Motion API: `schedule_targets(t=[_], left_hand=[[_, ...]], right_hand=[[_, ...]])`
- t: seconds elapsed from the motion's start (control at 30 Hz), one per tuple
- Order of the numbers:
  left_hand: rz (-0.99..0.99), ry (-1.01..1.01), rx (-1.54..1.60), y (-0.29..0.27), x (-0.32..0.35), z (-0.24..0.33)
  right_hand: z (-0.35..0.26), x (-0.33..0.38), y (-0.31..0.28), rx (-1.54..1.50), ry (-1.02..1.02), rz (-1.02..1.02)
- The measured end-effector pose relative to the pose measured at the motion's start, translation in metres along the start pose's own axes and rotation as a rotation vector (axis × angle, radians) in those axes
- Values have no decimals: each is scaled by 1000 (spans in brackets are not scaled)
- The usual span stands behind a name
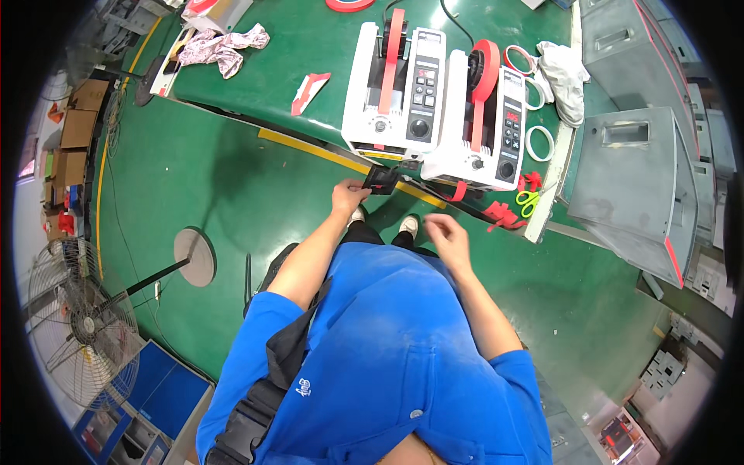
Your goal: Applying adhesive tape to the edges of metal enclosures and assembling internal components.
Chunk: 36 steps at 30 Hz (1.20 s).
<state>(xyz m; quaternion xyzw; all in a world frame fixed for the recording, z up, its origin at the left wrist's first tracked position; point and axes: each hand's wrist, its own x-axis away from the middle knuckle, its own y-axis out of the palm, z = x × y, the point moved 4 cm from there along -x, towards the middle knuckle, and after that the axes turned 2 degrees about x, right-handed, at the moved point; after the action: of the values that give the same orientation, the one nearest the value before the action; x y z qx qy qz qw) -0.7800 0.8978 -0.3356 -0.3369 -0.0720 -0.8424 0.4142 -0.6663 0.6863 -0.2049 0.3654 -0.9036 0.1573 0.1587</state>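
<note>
My left hand (350, 195) pinches the edge of a flat black rectangular piece (380, 183) with a small red patch on it. The piece is just below the front of the left tape dispenser (397, 93). My right hand (449, 239) hangs in front of the right tape dispenser (484, 116), its fingers loosely bent and apart, with nothing visible in them. Both dispensers are white and carry rolls of red tape. From the front of the right one a short red tape strip (460, 191) sticks out.
Yellow-green scissors (528, 203) lie by red tape scraps (504, 215) at the table's right corner. White tape rings (539, 144) and a white cloth (562, 81) are beyond them. Grey metal cabinets (632, 186) stand at right; a fan (85, 325) stands at left.
</note>
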Motion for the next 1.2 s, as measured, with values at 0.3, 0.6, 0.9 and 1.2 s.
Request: schedule_targets(t=[0.3, 0.6, 0.9, 1.2], left_hand=[[140, 230, -283, -30, 42, 27], [118, 308, -319, -41, 60, 37], [125, 299, -354, -45, 63, 48], [107, 279, -369, -47, 67, 47]], right_hand=[[-7, -75, 78, -1087, 304, 250], [-6, -85, 85, -1101, 242, 356], [-10, -87, 89, -1084, 235, 365], [-9, -84, 84, -972, 300, 352]])
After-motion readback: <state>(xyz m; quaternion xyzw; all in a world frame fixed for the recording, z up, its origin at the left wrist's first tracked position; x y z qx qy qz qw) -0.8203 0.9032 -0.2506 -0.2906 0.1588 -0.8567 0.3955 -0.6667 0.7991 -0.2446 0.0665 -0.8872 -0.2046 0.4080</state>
